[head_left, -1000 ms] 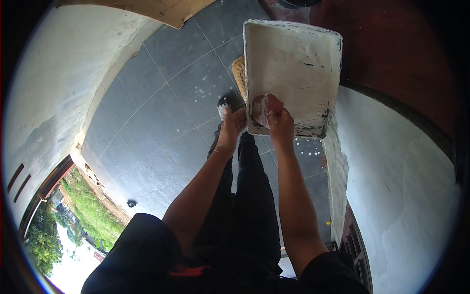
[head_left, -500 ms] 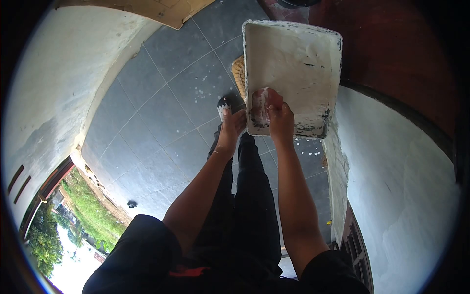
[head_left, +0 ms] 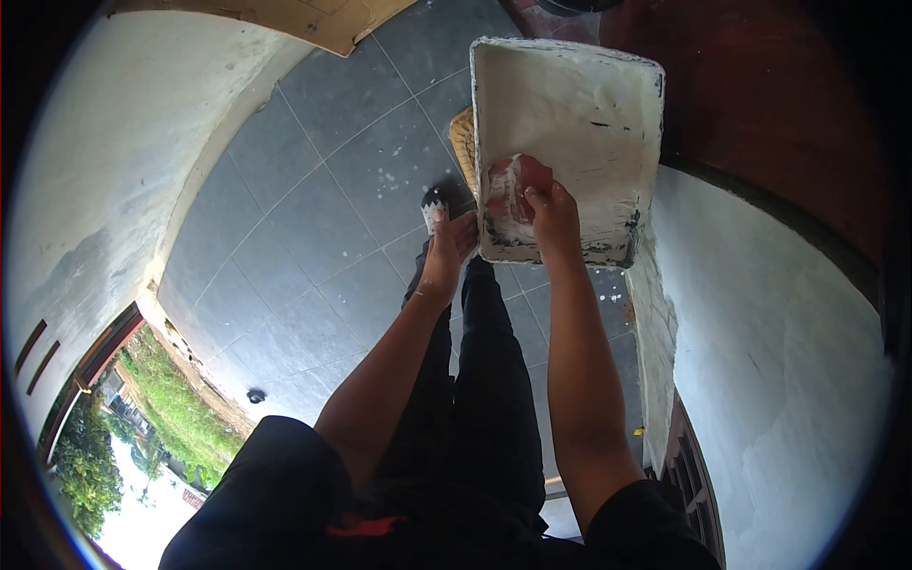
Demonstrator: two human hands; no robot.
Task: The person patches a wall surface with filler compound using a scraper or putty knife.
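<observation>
A white, paint-crusted tray (head_left: pixel 579 104) sits at the upper middle, with a pale coating over its inside and dark scuffs along its rim. Inside its lower left part, my right hand (head_left: pixel 556 217) is closed on a reddish flat scraper (head_left: pixel 534 176) smeared with white paste. My left hand (head_left: pixel 450 249) is at the tray's left edge with its thumb up and its other fingers against the side; their tips are hidden there.
Grey floor tiles (head_left: pixel 313 209) with white spots lie below. A tan woven object (head_left: pixel 463 142) is partly behind the tray. White walls stand left (head_left: pixel 123 171) and right (head_left: pixel 760 313). Cardboard (head_left: pixel 304 21) hangs at the top; a dark red surface (head_left: pixel 750 85) is upper right.
My right hand and the scraper have moved slightly up and away from me inside the tray. My left hand and the tray have hardly moved.
</observation>
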